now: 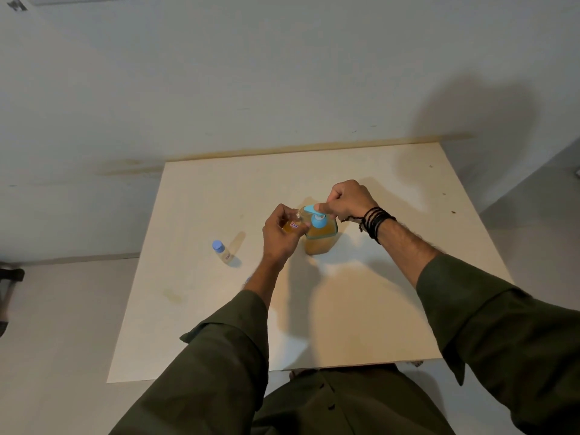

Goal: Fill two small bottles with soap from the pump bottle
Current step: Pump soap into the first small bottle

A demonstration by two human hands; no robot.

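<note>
Soap transfer: a small bottle (291,225), gripped in the left hand (279,233) and tilted, is held with its mouth beneath the spout of the pump bottle (320,233) mid-surface, whose head is pressed by the curled right hand (348,199).

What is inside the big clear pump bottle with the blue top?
The clear pump bottle holds amber soap, filling most of its body. The right hand presses its thumb on the blue pump head, whose spout end and the small bottle's mouth are hidden behind the left hand.
</note>
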